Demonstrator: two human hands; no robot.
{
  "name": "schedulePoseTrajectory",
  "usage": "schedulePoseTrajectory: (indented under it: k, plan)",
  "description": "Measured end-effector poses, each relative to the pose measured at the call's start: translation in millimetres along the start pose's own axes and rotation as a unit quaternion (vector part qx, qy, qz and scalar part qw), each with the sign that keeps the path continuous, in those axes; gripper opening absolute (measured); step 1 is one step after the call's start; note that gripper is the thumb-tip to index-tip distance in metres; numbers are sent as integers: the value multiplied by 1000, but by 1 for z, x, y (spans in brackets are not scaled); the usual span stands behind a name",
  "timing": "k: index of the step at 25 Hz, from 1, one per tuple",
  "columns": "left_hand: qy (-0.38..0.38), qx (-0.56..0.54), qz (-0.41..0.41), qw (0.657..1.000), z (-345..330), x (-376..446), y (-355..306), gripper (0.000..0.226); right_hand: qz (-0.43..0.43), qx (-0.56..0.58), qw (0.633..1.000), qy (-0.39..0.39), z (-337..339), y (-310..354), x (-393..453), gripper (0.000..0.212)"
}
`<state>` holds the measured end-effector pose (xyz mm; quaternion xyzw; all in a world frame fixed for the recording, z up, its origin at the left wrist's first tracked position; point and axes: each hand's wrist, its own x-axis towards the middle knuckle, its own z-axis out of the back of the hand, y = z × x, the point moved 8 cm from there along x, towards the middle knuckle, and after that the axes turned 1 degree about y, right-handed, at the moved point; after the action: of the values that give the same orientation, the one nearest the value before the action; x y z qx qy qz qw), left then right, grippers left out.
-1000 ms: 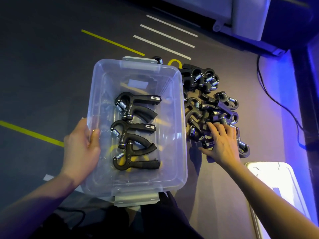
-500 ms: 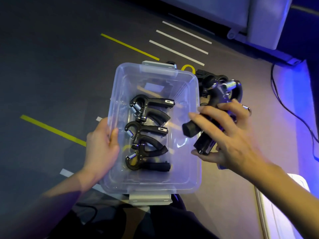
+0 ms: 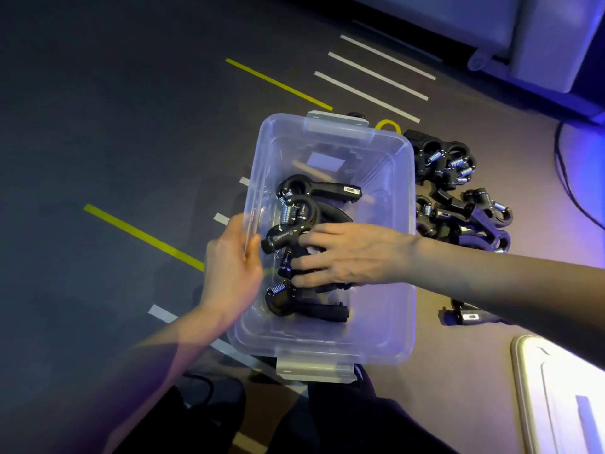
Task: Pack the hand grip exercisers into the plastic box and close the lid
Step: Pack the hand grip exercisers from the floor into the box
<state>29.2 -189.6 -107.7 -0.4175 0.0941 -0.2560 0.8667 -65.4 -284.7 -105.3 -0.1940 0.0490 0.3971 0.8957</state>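
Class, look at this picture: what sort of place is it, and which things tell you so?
Probably a workshop or test floor, not a home: a dark floor marked with yellow and white tape lines, a loose cable, and a pile of hand grip exercisers lying on it.

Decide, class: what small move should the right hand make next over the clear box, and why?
Probably let go and withdraw towards the pile. The right hand holds a black hand grip exerciser low inside the clear plastic box, over the ones already packed, while the left hand grips the box's rim. Many black exercisers lie on the floor beside it.
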Motion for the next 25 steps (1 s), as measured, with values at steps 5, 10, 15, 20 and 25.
schedulePoseTrajectory:
  k: [5,10,15,20,25]
  plan:
    - [2,1,-2,1000,0,-1,0,6,49,26,996,76,-58,11,22,39]
    - [-3,2,-3,1000,0,-1,2,10,7,78,978,196,-90,16,20,49]
    - [-2,3,4,1000,1,1,2,17,-208,272,928,149,-67,-3,11,71]
    - [-2,6,7,1000,2,-1,1,16,-558,448,694,81,-82,-6,3,84]
    - [1,15,5,1000,1,1,1,12,-568,389,710,148,-104,7,11,95]
